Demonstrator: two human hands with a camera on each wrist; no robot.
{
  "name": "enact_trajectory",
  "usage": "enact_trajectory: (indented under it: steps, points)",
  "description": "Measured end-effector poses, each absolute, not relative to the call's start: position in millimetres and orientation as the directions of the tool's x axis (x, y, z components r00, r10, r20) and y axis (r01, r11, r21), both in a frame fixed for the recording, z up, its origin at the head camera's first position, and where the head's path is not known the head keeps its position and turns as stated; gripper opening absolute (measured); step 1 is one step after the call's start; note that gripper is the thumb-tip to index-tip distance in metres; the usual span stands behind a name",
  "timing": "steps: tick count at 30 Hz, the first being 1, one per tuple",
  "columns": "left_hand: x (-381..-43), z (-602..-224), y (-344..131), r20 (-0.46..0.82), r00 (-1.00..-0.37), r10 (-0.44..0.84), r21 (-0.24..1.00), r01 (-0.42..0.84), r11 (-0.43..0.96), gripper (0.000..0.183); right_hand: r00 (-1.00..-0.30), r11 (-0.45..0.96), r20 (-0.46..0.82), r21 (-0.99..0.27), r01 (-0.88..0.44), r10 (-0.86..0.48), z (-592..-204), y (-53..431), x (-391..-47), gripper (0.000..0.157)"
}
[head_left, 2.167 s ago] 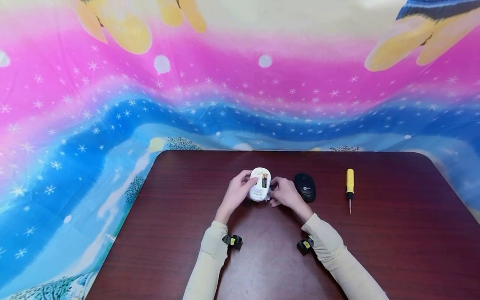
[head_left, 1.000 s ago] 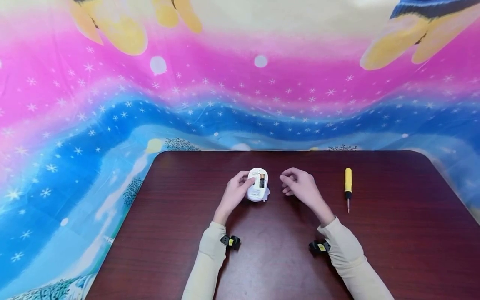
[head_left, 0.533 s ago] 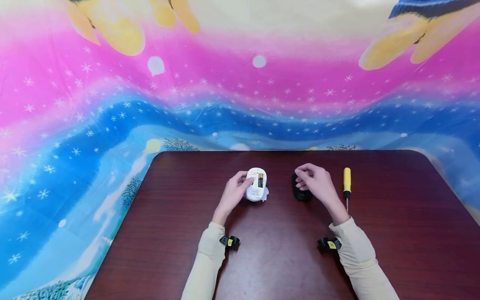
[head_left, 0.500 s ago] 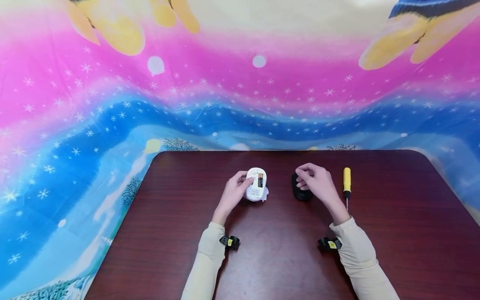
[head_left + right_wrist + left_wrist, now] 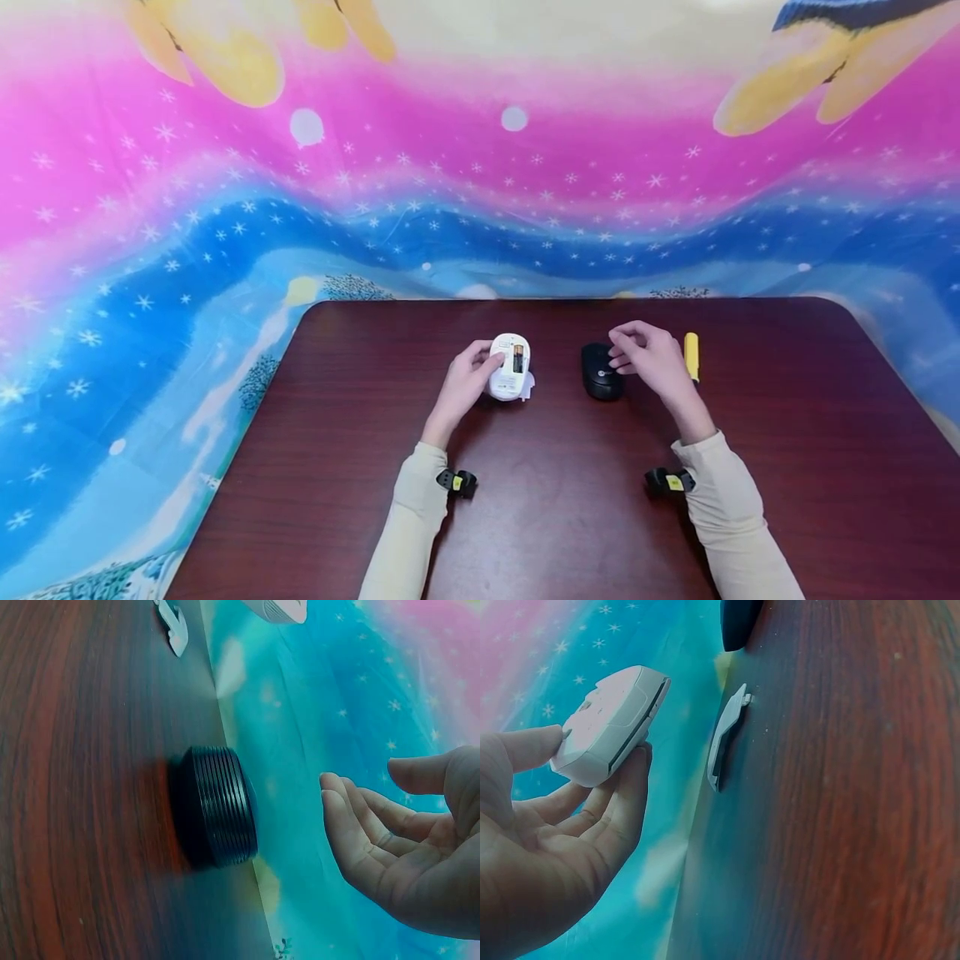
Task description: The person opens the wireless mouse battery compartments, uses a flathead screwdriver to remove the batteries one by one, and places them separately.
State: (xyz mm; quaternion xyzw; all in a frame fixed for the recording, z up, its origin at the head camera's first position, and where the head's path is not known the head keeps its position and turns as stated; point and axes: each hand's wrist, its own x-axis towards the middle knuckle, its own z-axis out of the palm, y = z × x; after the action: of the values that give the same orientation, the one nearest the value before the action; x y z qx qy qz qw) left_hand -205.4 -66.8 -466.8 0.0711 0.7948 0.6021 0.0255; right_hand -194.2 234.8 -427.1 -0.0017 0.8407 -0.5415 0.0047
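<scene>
My left hand point(image 5: 467, 382) grips a white computer mouse point(image 5: 507, 385) by its side, thumb on the underside, fingers beneath. That underside faces up in the head view, with its compartment uncovered and a battery point(image 5: 518, 358) inside. In the left wrist view the white mouse point(image 5: 615, 724) is held above the table. A white battery cover point(image 5: 727, 735) lies on the wood just beyond it. My right hand point(image 5: 648, 360) hovers at the right side of a black mouse point(image 5: 602, 385). Its fingers are loosely bent and hold nothing, as the right wrist view shows.
A yellow-handled screwdriver point(image 5: 692, 354) lies to the right, its shaft hidden behind my right forearm. The dark wooden table point(image 5: 555, 517) ends at the back against a colourful printed cloth point(image 5: 480, 183). Each sleeve carries a small black wrist camera point(image 5: 459, 483).
My right hand has left the battery cover beside the white mouse and moved right, passing over the black mouse, which shows again. The left hand keeps holding the white mouse.
</scene>
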Motion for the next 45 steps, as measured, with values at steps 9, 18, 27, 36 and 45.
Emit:
enact_trajectory:
  steps: [9, 18, 27, 36, 45]
  points:
    - [-204.0, -466.4, -68.5, 0.035, -0.989, 0.145, 0.97, 0.069, 0.233, 0.036, -1.0, 0.41, -0.023, -0.912, 0.029, 0.018, -424.4, 250.6, -191.9, 0.042]
    - [-204.4, -466.5, -68.2, 0.032, -0.99, 0.135, 0.972, 0.062, 0.225, 0.034, -0.999, 0.415, -0.021, -0.909, 0.033, 0.035, -425.0, 267.7, -193.3, 0.046]
    - [-202.5, -461.8, -68.8, 0.037, -0.99, 0.136, 0.971, 0.068, 0.231, 0.035, -0.997, 0.411, -0.031, -0.91, 0.059, 0.077, -427.5, 279.9, -192.1, 0.048]
    - [-203.8, -464.6, -71.1, 0.034, -0.99, 0.14, 0.971, 0.066, 0.232, 0.035, -0.994, 0.417, -0.033, -0.906, 0.073, 0.102, -428.8, 289.9, -191.0, 0.049]
    - [-203.9, -465.7, -70.9, 0.052, -0.99, 0.134, 0.97, 0.082, 0.229, 0.033, -0.99, 0.439, -0.032, -0.894, 0.089, 0.137, -433.3, 301.4, -190.4, 0.049]
